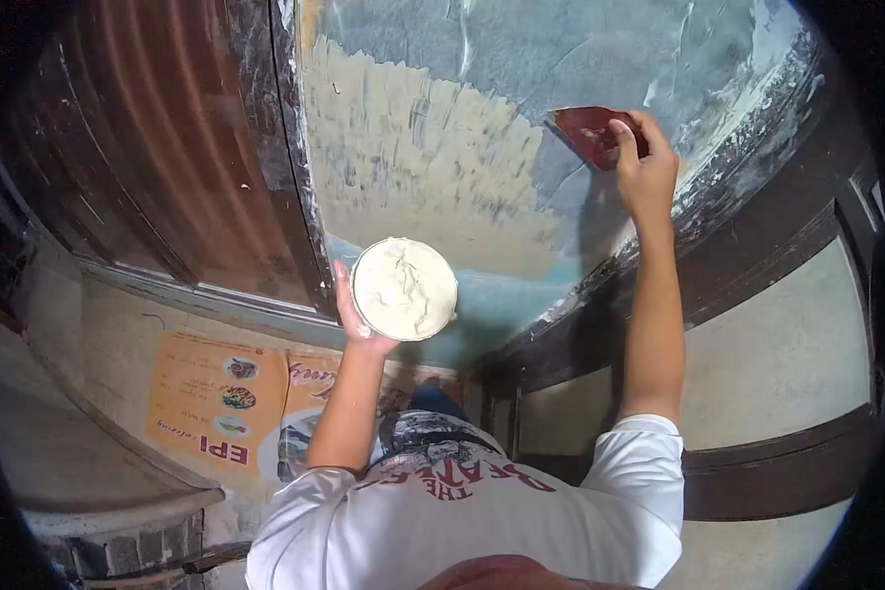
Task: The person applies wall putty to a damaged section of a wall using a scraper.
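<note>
My left hand (356,313) holds up a round container of cream-coloured putty (406,289), its fingers wrapped around the side and underneath. The putty is heaped to the rim with a ridged surface. At the upper right, my right hand (647,162) grips a dark red putty scraper (592,134) between thumb and fingers. The scraper's edge lies right at the wall (600,49), near the border of a rough beige putty patch (433,147). Streaks of the darker wall show through that patch.
A brown wooden door (157,147) with a worn frame stands on the left. Dark wooden trim (757,226) runs along the right, spattered with white. An orange printed banner (206,393) lies on the floor at lower left.
</note>
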